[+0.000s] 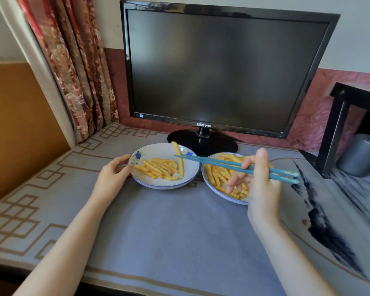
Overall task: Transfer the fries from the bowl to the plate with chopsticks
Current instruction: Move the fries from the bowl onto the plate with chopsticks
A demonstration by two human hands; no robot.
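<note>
A white plate with a blue rim sits left of centre and holds several crinkle-cut fries. My left hand grips the plate's left rim. To its right stands the bowl, with a larger heap of fries in it. My right hand hovers over the bowl's right side, holding blue chopsticks that point left. Their tips meet one long fry, which hangs almost upright over the right part of the plate.
A black monitor stands right behind both dishes, its round base nearly touching them. A black shelf frame and a grey cylinder stand at the right. A floral curtain hangs at the back left. The grey table mat stretches toward me.
</note>
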